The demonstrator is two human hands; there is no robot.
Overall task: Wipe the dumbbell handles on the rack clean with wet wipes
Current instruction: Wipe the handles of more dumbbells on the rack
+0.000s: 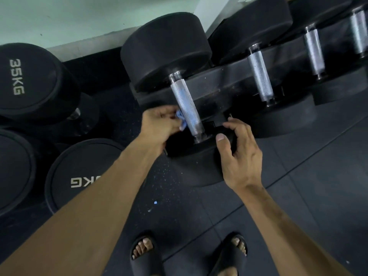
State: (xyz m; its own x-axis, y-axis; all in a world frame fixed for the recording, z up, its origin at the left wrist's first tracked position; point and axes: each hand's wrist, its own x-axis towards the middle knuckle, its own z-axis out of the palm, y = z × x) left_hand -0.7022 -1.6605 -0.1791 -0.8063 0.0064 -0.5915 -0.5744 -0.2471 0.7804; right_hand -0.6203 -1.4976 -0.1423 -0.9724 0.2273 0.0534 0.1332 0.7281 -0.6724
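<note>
Left hand pinching blue wet wipe against dumbbell handle, right hand on near weight head.

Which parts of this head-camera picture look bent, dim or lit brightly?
Head view: wide lens bows the rack and floor seams; lighting dim, black weights lose detail; metal handle catches the light beside the blue wipe in the left hand; right hand sharp.
</note>
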